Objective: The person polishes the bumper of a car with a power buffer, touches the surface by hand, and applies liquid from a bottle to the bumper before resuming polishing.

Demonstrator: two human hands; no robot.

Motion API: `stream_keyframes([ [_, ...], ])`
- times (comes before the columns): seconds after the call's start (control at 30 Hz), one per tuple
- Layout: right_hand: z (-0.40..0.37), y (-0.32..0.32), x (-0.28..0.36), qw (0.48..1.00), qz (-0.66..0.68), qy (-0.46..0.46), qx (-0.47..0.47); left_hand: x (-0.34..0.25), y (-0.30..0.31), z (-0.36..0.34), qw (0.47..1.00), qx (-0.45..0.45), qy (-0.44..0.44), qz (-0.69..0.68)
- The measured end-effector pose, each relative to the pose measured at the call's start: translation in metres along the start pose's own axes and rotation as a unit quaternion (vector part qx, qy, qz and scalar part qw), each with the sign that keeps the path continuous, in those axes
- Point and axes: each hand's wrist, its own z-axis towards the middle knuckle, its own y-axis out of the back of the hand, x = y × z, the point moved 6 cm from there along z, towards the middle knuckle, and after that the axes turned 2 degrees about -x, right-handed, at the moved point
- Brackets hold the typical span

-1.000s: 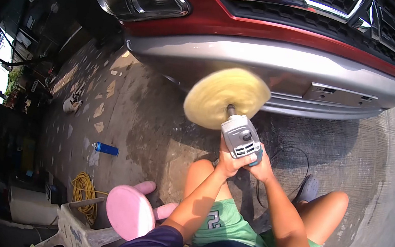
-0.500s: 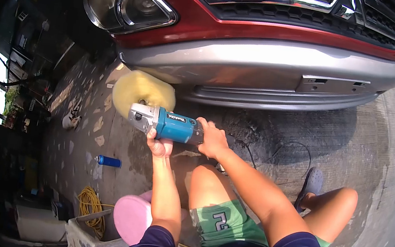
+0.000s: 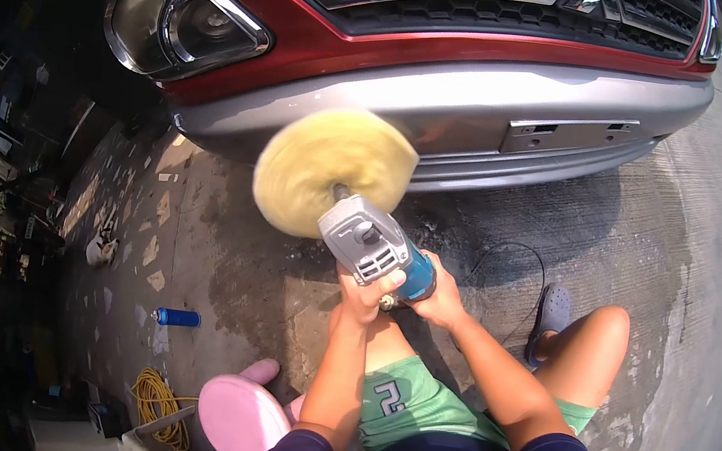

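A teal and grey power polisher (image 3: 368, 237) is held in front of me, its metal head up and to the left. My left hand (image 3: 366, 295) grips it beneath the head. My right hand (image 3: 442, 296) is wrapped around its teal body. The round yellow pad (image 3: 332, 168) looks blurred at its edge and faces the silver bumper (image 3: 475, 104). It overlaps the bumper's lower left part in view; whether they touch, I cannot tell.
The red car's headlight (image 3: 192, 20) is at upper left. On the ground lie a blue bottle (image 3: 178, 318), a black cord (image 3: 521, 247) and a coiled yellow cable (image 3: 155, 399). A pink round seat (image 3: 243, 418) stands beside my legs.
The polisher has swung round and moved right, its pad now raised and facing the bumper more fully. Both hands moved with it and are closer together. The view has shifted slightly right.
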Motion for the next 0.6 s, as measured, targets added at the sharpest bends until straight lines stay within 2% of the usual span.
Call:
stream_keyframes([
  [0.03,-0.004,0.009,-0.012,0.999,0.044,-0.029,-0.003,0.006,-0.018,-0.001,1.0,0.021,-0.005,0.009],
  [0.13,-0.01,0.036,-0.041,0.996,0.081,-0.037,-0.014,0.024,-0.065,-0.003,0.997,0.023,-0.037,0.06],
  [0.23,-0.008,0.052,-0.079,0.989,0.147,0.003,0.001,0.025,-0.107,-0.006,0.994,0.021,-0.048,0.096],
  [0.27,-0.005,0.053,-0.091,0.984,0.17,0.045,-0.011,0.026,-0.117,-0.007,0.993,0.021,-0.041,0.109],
  [0.33,-0.006,0.055,-0.1,0.977,0.209,0.031,0.016,0.027,-0.132,-0.009,0.989,0.015,-0.054,0.137],
  [0.4,-0.005,0.061,-0.098,0.967,0.253,0.013,0.037,0.025,-0.144,-0.01,0.981,0.003,-0.103,0.166],
  [0.5,-0.004,0.07,-0.079,0.966,0.245,0.037,0.069,0.028,-0.149,-0.015,0.983,-0.027,-0.091,0.157],
  [0.6,-0.003,0.073,-0.071,0.972,0.225,0.053,0.051,0.024,-0.156,-0.016,0.982,-0.022,-0.08,0.167],
])
